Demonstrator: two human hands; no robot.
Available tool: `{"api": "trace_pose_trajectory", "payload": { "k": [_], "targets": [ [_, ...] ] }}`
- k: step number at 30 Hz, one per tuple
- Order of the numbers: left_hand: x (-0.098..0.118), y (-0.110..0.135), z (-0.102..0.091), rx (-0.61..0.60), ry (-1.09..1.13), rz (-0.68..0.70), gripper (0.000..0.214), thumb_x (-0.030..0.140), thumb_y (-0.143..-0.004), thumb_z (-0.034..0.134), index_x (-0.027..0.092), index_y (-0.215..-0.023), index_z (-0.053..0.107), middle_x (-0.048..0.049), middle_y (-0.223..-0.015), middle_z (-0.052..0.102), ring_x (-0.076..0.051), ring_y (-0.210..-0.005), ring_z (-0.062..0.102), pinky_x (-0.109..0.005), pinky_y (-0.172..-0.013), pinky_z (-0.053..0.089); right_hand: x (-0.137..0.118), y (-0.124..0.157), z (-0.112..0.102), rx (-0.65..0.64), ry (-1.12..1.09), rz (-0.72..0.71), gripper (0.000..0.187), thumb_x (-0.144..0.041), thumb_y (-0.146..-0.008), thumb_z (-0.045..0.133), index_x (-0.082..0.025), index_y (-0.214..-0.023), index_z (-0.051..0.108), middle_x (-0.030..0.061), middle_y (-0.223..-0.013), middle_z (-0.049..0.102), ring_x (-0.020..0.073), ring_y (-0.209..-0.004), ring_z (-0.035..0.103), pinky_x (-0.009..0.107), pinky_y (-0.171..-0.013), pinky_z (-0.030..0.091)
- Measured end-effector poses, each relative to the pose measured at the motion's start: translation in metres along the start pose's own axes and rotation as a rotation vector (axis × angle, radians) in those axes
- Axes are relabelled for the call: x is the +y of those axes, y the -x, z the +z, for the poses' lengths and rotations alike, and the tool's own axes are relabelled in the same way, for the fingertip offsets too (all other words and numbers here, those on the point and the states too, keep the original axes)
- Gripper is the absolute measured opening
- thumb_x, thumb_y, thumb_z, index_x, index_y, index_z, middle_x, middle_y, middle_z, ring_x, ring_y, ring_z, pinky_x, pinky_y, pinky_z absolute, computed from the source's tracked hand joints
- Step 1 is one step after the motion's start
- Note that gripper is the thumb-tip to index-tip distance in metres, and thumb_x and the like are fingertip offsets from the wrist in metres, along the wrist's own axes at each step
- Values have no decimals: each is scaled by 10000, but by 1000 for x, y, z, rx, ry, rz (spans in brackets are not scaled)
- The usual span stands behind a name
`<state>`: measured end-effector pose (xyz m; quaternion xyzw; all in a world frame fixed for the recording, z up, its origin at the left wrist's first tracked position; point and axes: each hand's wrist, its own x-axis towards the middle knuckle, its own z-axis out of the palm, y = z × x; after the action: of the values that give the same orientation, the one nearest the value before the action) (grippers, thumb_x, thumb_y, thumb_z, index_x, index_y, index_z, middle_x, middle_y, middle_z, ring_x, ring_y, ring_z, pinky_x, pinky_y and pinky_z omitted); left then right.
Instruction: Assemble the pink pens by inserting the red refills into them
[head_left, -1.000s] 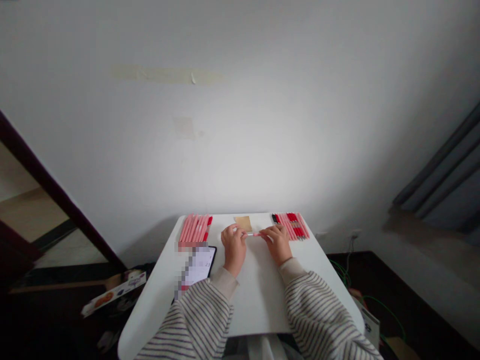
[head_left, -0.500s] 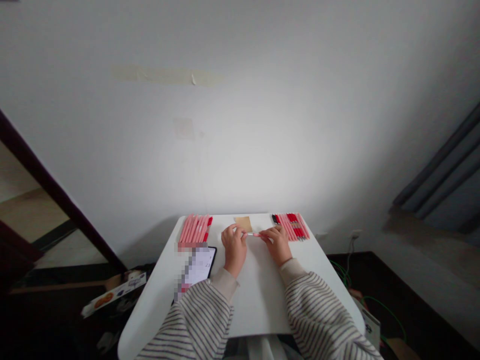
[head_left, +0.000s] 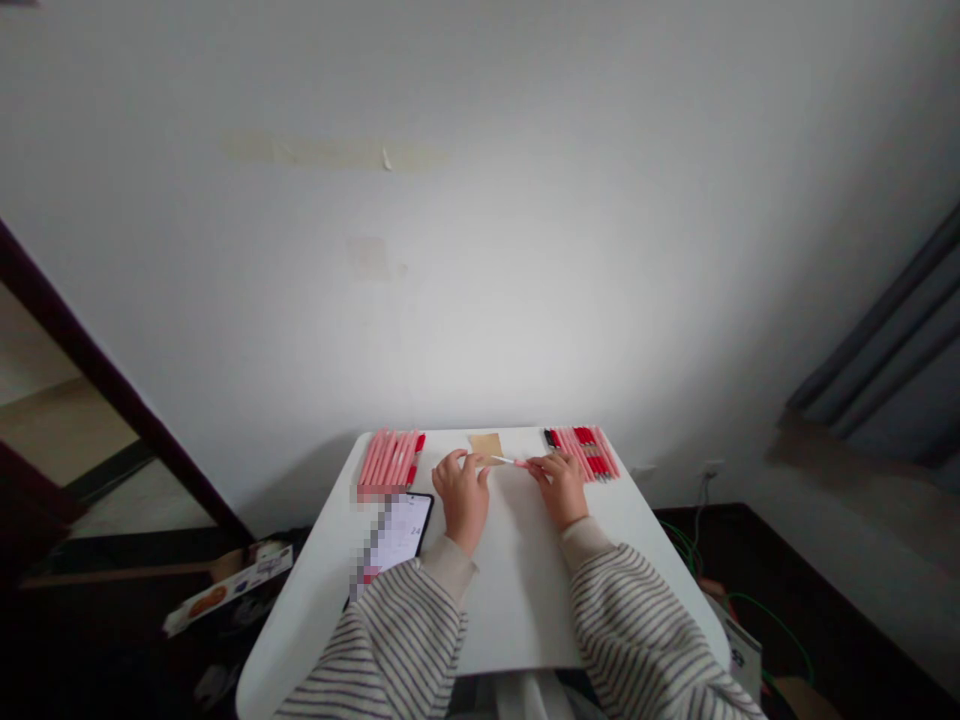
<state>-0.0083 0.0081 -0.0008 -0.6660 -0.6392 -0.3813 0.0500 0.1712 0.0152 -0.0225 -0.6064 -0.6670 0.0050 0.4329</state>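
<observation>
My left hand and my right hand are closed on the two ends of a thin pen part stretched between them, just above the white table. It looks white toward the left and pink at the right hand. A row of pink pens lies at the table's far left. Another row of pink, red and black pens lies at the far right, beside my right hand. A small brown card rests behind the held piece.
A phone with a lit screen lies left of my left arm. The table stands against a white wall. A box and cables lie on the dark floor on either side, and a grey curtain hangs at the right.
My hands have drawn a little apart, the left shifting left and the right shifting right. More of the thin white part now shows between them.
</observation>
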Motion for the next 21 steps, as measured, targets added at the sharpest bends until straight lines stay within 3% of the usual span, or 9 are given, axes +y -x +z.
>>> {"api": "trace_pose_trajectory", "payload": {
  "k": [9,21],
  "targets": [
    [6,2,-12,-75,-136,-65,161,265,-787,596,242,-927,672,-73,-1162,548,-270,-1138,422,-501,-990,299,1,1,0,7,36,24,246,-380,-895,511,-274,-927,730,44,-909,699,231,-997,478,354,-850,284],
    [1,6,-3,-64,-151,-3,108,231,-782,580,229,-803,686,-82,-1124,564,-293,-1126,409,-589,-990,274,-1,1,-2,8,32,17,248,-381,-899,507,-274,-925,728,44,-898,693,233,-988,464,355,-850,271]
  ]
}}
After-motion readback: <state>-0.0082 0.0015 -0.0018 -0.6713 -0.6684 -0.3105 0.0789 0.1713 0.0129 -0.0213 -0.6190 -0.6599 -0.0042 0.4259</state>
